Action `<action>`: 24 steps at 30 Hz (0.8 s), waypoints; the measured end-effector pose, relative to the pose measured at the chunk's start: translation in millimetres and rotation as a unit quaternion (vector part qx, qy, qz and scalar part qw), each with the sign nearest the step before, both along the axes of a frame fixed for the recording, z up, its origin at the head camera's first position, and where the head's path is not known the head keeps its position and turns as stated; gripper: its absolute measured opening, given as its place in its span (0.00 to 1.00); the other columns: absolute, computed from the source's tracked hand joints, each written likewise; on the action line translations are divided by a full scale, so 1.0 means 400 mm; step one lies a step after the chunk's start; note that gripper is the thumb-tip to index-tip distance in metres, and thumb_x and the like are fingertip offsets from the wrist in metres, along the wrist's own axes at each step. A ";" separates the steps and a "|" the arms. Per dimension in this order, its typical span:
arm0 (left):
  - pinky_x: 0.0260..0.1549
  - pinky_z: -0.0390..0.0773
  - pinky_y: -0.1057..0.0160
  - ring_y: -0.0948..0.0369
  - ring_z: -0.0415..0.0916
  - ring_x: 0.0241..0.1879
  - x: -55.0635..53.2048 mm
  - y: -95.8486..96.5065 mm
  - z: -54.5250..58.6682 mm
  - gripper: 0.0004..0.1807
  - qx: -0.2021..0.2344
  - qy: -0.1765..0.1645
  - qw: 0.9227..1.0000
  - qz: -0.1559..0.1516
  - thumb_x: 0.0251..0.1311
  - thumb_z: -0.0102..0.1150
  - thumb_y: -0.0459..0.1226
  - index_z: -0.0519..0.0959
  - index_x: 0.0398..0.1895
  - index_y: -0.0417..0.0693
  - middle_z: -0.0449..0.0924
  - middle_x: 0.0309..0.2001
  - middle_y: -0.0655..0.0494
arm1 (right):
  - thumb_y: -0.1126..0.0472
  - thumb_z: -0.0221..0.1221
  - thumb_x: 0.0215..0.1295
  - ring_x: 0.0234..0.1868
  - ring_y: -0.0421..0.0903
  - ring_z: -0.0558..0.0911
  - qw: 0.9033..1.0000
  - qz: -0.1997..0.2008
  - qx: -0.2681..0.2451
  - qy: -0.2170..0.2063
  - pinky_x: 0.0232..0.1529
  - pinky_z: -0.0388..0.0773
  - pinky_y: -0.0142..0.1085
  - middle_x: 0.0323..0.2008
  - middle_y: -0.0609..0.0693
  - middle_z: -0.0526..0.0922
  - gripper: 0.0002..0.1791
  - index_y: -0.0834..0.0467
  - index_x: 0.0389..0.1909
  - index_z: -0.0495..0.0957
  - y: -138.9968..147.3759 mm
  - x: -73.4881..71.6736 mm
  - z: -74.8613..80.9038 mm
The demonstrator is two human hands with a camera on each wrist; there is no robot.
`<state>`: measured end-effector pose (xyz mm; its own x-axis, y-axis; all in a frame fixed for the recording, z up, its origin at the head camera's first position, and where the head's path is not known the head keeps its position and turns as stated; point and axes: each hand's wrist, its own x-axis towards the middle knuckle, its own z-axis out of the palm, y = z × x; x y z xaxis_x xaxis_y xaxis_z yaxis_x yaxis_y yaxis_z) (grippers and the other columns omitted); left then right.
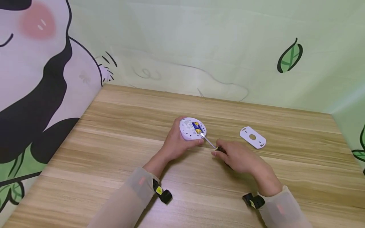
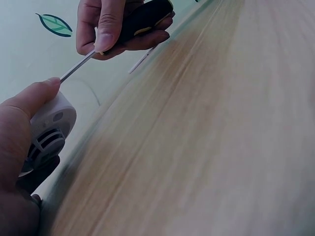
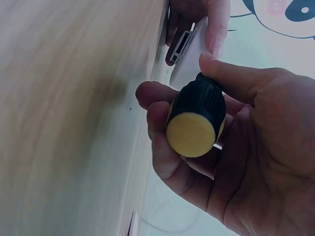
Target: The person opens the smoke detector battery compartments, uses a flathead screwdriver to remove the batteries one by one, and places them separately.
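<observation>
A wooden worktop (image 1: 202, 186) is stretching beneath a round white device (image 1: 189, 129). The left hand (image 1: 177, 142) is wrapping its fingers around the device's side; right of it, the right hand (image 1: 239, 155) is gripping a screwdriver (image 1: 209, 141). A white plate (image 1: 258, 142) is lying farther right. Batteries (image 1: 195, 126) are sitting inside the device.

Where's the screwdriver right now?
Head view, right of centre: the screwdriver is in the right hand, its tip at the round white device in the left hand.

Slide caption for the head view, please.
Left hand holds a round white device; right hand holds a screwdriver at its batteries.
</observation>
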<state>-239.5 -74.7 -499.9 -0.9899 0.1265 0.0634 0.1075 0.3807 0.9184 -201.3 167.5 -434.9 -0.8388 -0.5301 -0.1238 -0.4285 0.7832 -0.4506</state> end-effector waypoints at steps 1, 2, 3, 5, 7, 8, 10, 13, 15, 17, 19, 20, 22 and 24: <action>0.69 0.70 0.48 0.51 0.73 0.62 0.000 0.000 0.000 0.61 -0.001 0.001 1.000 0.000 0.42 0.85 0.50 0.56 0.77 0.52 0.75 0.61 0.50 | 0.49 0.57 0.77 0.23 0.39 0.68 1.000 0.000 0.001 0.000 0.26 0.63 0.32 0.19 0.41 0.66 0.13 0.49 0.32 0.71 0.001 0.000 0.000; 0.69 0.70 0.48 0.51 0.73 0.62 0.000 0.001 0.000 0.61 0.000 0.001 1.000 0.001 0.42 0.85 0.50 0.56 0.77 0.52 0.75 0.61 0.50 | 0.49 0.57 0.77 0.23 0.39 0.68 1.000 0.000 0.001 0.001 0.26 0.63 0.33 0.19 0.41 0.66 0.13 0.49 0.32 0.71 0.002 0.000 0.000; 0.70 0.70 0.48 0.51 0.73 0.62 0.000 0.001 0.000 0.61 0.000 0.002 1.000 0.001 0.42 0.85 0.50 0.56 0.77 0.52 0.74 0.61 0.50 | 0.49 0.57 0.77 0.23 0.39 0.68 1.000 0.000 0.002 0.001 0.26 0.63 0.33 0.19 0.41 0.66 0.13 0.49 0.32 0.71 0.003 0.000 0.001; 0.70 0.69 0.48 0.51 0.73 0.63 0.000 0.002 0.001 0.61 0.002 0.004 1.000 0.001 0.42 0.86 0.49 0.56 0.77 0.53 0.74 0.62 0.50 | 0.49 0.57 0.77 0.23 0.39 0.68 1.000 -0.003 0.002 0.000 0.26 0.64 0.33 0.19 0.40 0.66 0.13 0.49 0.33 0.71 0.004 0.000 0.002; 0.71 0.69 0.48 0.51 0.72 0.64 -0.001 0.003 0.000 0.62 0.001 0.010 1.000 0.000 0.41 0.86 0.48 0.55 0.77 0.53 0.74 0.63 0.50 | 0.48 0.56 0.77 0.23 0.39 0.68 1.000 -0.004 -0.001 -0.001 0.26 0.64 0.33 0.19 0.40 0.66 0.12 0.49 0.33 0.71 0.004 -0.001 0.003; 0.71 0.69 0.48 0.51 0.72 0.64 -0.001 0.004 0.000 0.62 0.000 0.013 1.000 -0.002 0.41 0.86 0.48 0.56 0.77 0.53 0.74 0.63 0.50 | 0.48 0.56 0.78 0.23 0.39 0.68 1.000 -0.005 -0.003 -0.002 0.26 0.64 0.33 0.19 0.40 0.66 0.12 0.48 0.34 0.71 0.004 -0.002 0.003; 0.71 0.69 0.49 0.52 0.72 0.64 -0.002 0.004 -0.001 0.62 -0.001 0.018 1.000 -0.005 0.40 0.87 0.48 0.56 0.77 0.53 0.74 0.63 0.50 | 0.48 0.56 0.78 0.23 0.39 0.69 1.000 -0.003 -0.008 -0.002 0.26 0.64 0.33 0.19 0.40 0.66 0.11 0.48 0.35 0.72 0.005 -0.003 0.003; 0.71 0.69 0.49 0.51 0.72 0.64 -0.003 0.004 -0.003 0.62 -0.002 0.021 1.000 -0.006 0.40 0.87 0.48 0.56 0.77 0.53 0.74 0.63 0.50 | 0.47 0.55 0.78 0.24 0.39 0.69 1.000 0.001 -0.012 0.001 0.26 0.64 0.33 0.19 0.40 0.66 0.12 0.48 0.36 0.72 0.005 -0.004 0.002; 0.70 0.69 0.48 0.51 0.73 0.64 -0.002 0.004 -0.003 0.62 -0.001 0.018 1.000 -0.005 0.40 0.86 0.48 0.56 0.77 0.53 0.74 0.63 0.50 | 0.46 0.55 0.78 0.24 0.39 0.69 1.000 0.004 -0.011 0.005 0.27 0.64 0.33 0.19 0.40 0.66 0.12 0.49 0.36 0.72 0.005 -0.004 0.002; 0.70 0.70 0.48 0.51 0.73 0.63 -0.002 0.003 -0.003 0.62 0.000 0.015 1.000 -0.001 0.40 0.86 0.48 0.56 0.77 0.54 0.74 0.62 0.50 | 0.46 0.56 0.78 0.23 0.38 0.69 1.000 0.004 -0.010 0.004 0.26 0.64 0.33 0.19 0.40 0.66 0.12 0.48 0.35 0.72 0.004 -0.003 0.002; 0.69 0.70 0.48 0.51 0.73 0.63 -0.002 0.003 -0.003 0.62 0.001 0.011 1.000 0.002 0.40 0.86 0.48 0.56 0.77 0.53 0.74 0.62 0.50 | 0.47 0.57 0.77 0.23 0.38 0.69 1.000 0.003 -0.008 0.002 0.26 0.64 0.33 0.19 0.40 0.66 0.13 0.49 0.34 0.72 0.004 -0.003 0.002; 0.69 0.70 0.48 0.51 0.73 0.63 -0.002 0.003 -0.003 0.62 0.002 0.011 1.000 0.003 0.40 0.86 0.48 0.56 0.77 0.53 0.74 0.62 0.50 | 0.47 0.57 0.77 0.23 0.38 0.68 1.000 0.003 -0.008 0.001 0.26 0.64 0.33 0.19 0.40 0.66 0.13 0.49 0.33 0.72 0.004 -0.002 0.002; 0.70 0.70 0.48 0.51 0.73 0.63 -0.002 0.002 -0.003 0.62 0.002 0.011 1.000 0.005 0.41 0.86 0.48 0.55 0.77 0.52 0.74 0.62 0.49 | 0.46 0.57 0.77 0.23 0.38 0.68 1.000 0.004 -0.010 -0.001 0.26 0.64 0.32 0.19 0.40 0.67 0.14 0.48 0.32 0.71 0.004 -0.002 0.002; 0.70 0.69 0.48 0.51 0.73 0.63 -0.003 0.003 -0.004 0.62 0.002 0.012 1.000 0.005 0.41 0.86 0.48 0.55 0.77 0.52 0.74 0.63 0.49 | 0.46 0.57 0.77 0.23 0.38 0.68 1.000 0.006 -0.012 -0.001 0.25 0.63 0.32 0.19 0.40 0.67 0.14 0.49 0.32 0.71 0.005 -0.001 0.003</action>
<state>-240.8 -73.7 -501.4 -0.9895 0.1154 0.0873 0.1251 0.3791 0.9169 -201.7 169.6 -433.8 -0.8323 -0.5426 -0.1135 -0.4363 0.7674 -0.4698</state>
